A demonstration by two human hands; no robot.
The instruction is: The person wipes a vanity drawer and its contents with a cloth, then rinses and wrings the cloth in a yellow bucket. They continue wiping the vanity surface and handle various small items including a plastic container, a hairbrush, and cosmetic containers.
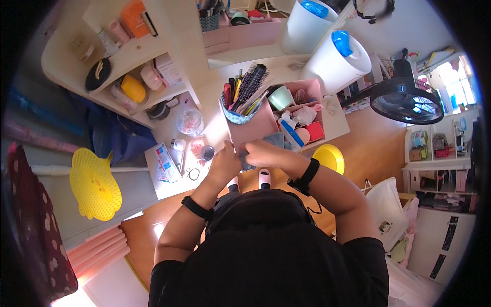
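Note:
My right hand (261, 152) is closed around a grey-blue cloth (247, 163), which hangs down below the fingers. More grey-blue fabric (274, 140) shows just beyond that hand; whether it is the same piece, I cannot tell. Close by on the left, my left hand (224, 164) has its fingers curled at the near left corner of a pink organizer box (253, 128). Its grip is hidden by the fingers. In the box stand a blue woven basket (241, 115) with a round hairbrush (253, 82) and pens, a mint-green cup (281, 97) and several small items.
On the white desk (211, 92), left of my hands, lie a round dark jar (207, 152), a hair tie (193, 174) and a clear tub (190, 121). A white bin (333, 63) and black fan (406, 100) stand right. A yellow basin (328, 158) sits lower down.

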